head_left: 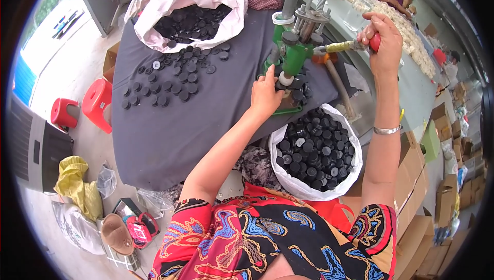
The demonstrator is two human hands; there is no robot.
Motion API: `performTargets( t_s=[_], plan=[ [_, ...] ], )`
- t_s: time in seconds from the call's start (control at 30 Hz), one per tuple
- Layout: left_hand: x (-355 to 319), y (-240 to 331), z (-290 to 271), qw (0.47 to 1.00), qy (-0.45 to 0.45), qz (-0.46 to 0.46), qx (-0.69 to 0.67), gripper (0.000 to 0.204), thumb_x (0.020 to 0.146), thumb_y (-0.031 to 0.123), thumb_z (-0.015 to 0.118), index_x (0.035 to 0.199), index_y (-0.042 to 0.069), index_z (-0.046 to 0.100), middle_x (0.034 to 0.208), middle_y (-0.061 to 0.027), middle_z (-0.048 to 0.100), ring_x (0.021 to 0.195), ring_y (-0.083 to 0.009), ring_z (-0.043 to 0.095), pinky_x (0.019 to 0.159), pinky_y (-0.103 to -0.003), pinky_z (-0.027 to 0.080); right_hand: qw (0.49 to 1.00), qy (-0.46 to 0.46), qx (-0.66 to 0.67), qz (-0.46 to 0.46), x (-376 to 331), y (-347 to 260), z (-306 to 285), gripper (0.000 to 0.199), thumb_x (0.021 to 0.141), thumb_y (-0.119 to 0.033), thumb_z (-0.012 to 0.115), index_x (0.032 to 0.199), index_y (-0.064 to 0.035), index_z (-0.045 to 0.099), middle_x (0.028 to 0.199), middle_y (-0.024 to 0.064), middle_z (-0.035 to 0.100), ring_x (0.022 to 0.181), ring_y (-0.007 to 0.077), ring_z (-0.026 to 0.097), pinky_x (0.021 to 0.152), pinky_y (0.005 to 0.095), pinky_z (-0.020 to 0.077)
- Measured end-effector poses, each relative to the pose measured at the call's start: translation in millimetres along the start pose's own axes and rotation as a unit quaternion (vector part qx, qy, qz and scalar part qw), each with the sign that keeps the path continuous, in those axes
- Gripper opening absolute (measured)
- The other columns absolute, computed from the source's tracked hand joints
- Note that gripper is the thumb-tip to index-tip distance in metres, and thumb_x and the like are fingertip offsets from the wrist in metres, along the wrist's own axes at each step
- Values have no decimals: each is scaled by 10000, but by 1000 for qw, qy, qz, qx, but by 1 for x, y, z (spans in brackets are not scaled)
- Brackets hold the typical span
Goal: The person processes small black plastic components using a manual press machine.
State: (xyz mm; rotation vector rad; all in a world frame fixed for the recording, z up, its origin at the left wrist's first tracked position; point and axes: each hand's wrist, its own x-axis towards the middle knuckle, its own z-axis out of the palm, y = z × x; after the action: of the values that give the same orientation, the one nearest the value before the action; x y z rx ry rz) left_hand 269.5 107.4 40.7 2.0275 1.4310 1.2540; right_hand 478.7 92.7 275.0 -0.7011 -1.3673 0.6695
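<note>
Left of my fingers I see bare grey cloth (170,136) and loose black caps (175,79). My left hand (265,95) pinches a white-topped cap (284,78) under the green hand press (293,48) (piled caps crowd its base). My right hand (382,41) is wrapped tight around the red-tipped lever (355,46); a white sack of caps (314,151) sits below.

bare grey cloth (170,136) left, green press (294,48) and cap bag (314,151) crowding right

The press (294,53) is green with a red-tipped handle (374,42). Black caps (175,77) lie on a dark grey cloth (170,131); the bags (309,187) are white. Two stools (98,102) look red; the garment (267,239) shows a red, blue and black pattern.
</note>
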Motion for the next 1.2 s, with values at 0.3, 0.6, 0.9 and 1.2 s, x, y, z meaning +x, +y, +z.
performTargets(
  t_s=[0.3, 0.6, 0.9, 1.2],
  plan=[
    [8, 4, 14, 999, 5, -31, -35, 862, 676, 94, 764, 1405, -21, 319, 1040, -154, 668, 952, -365, 609, 844, -447, 477, 1000, 19, 3, 17, -18, 0, -2, 194, 910, -86, 510, 968, 60, 623, 595, 33, 508, 507, 125, 489, 577, 302, 470],
    [5, -5, 13, 991, 43, 6, -123, 716, 693, 12, 667, 1356, -18, 398, 1116, -188, 644, 1024, -361, 609, 884, -417, 486, 975, 28, -63, -209, -153, 64, -15, 143, 945, -50, 472, 909, 32, 584, 640, 52, 517, 576, 124, 501, 712, 349, 495],
    [53, -30, 10, 978, 72, -89, -175, 252, 856, 175, 558, 1005, 9, 675, 924, -199, 687, 913, -354, 660, 829, -403, 497, 995, 51, -75, -32, -133, 28, -7, 104, 916, -11, 513, 938, 40, 601, 680, 61, 559, 574, 86, 503, 652, 287, 481],
    [78, -45, 24, 960, -78, -139, -230, 549, 969, 458, 405, 935, 0, 705, 927, -211, 692, 982, -365, 638, 863, -398, 460, 998, -17, -42, 35, -22, -10, 1, 217, 890, -135, 546, 924, 62, 631, 568, 22, 497, 501, 103, 477, 602, 288, 487]
  ],
)
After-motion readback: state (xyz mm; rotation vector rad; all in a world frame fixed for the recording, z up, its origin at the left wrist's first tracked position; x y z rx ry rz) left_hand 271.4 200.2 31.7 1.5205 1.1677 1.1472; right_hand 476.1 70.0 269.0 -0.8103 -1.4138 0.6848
